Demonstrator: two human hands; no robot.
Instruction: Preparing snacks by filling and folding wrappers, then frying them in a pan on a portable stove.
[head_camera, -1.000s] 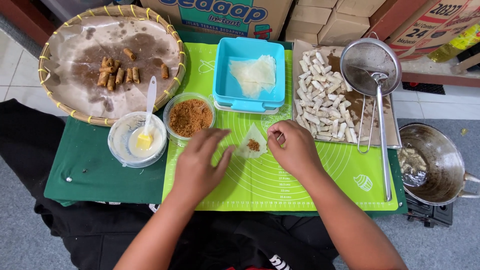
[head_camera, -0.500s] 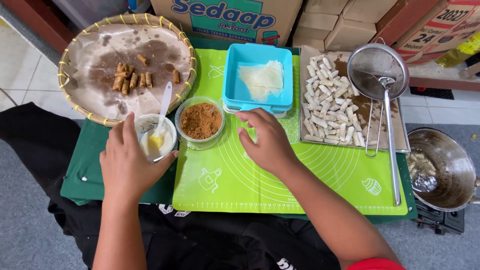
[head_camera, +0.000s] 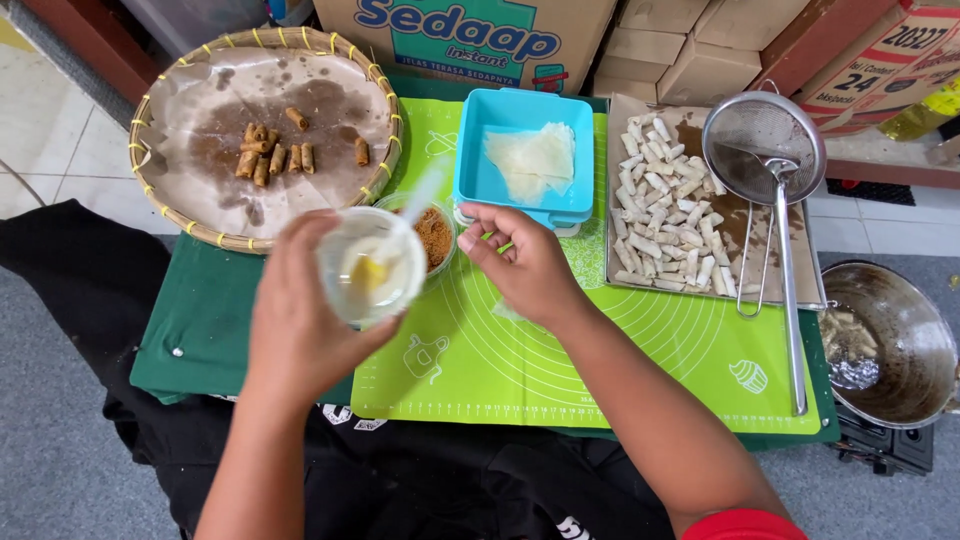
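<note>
Head view, left hand: my left hand (head_camera: 300, 325) is curled around a small white bowl (head_camera: 372, 268), lifted above the green mat (head_camera: 560, 360), fingers wrapped on its near side.
Head view, small white bowl: it holds a pale liquid with a yellow patch, and a white spoon (head_camera: 415, 205) leans in it, blurred, handle pointing up and right.
Head view, right hand: my right hand (head_camera: 525, 265) hovers over the mat just below the blue tub (head_camera: 525, 160), fingers loosely bent and partly spread, not pinching anything that I can see.
Head view, filling bowl: a clear bowl of brown crumbly filling (head_camera: 435, 235) sits partly hidden behind the white bowl, between my two hands.
Head view, blue tub: it stands at the top of the mat and holds thin pale wrappers (head_camera: 535, 160).
Head view, woven tray: a round woven tray (head_camera: 150, 120) lined with stained paper lies to the left, carrying a few browned fried rolls (head_camera: 272, 155).
Head view, metal tray: a paper-lined tray (head_camera: 618, 200) to the right holds many pale uncooked rolls (head_camera: 665, 210); a wire skimmer (head_camera: 765, 145) rests on it, handle toward me.
Head view, pan: a metal pan (head_camera: 900, 350) sits at the far right, beyond the counter (head_camera: 190, 330) with its dark green cloth.
</note>
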